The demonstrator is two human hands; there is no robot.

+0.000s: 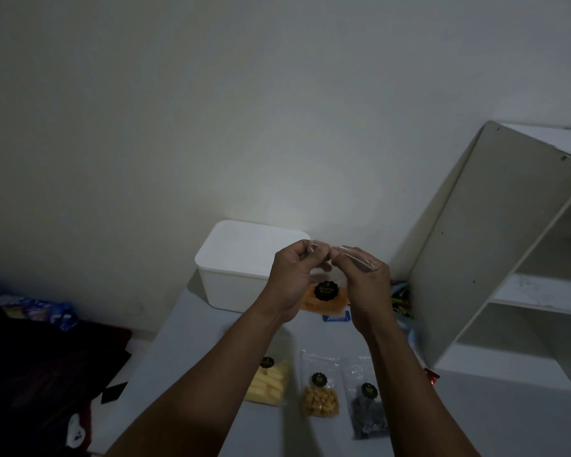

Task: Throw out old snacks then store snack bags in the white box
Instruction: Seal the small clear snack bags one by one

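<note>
The white rectangular box (pixel 241 262) looks like smooth, matt plastic. The clear bag of orange snacks (pixel 323 302) is thin, glossy plastic film, creased at its top. The white shelf unit (pixel 459 258) is matt board, its shelves scuffed.

The box (pixel 231 278) sits at the far end of the table (pixel 192 357), against the wall (pixel 178 127). The shelf unit (pixel 459 258) stands to its right, with wrappers (pixel 401 298) between them. The left hand (pixel 290 282) and right hand (pixel 366 285) hold the raised bag (pixel 325 300) in front of the box. Nearer, in a row, lie the left bag (pixel 269 384), middle bag (pixel 319 394) and right bag (pixel 368 410).
</note>
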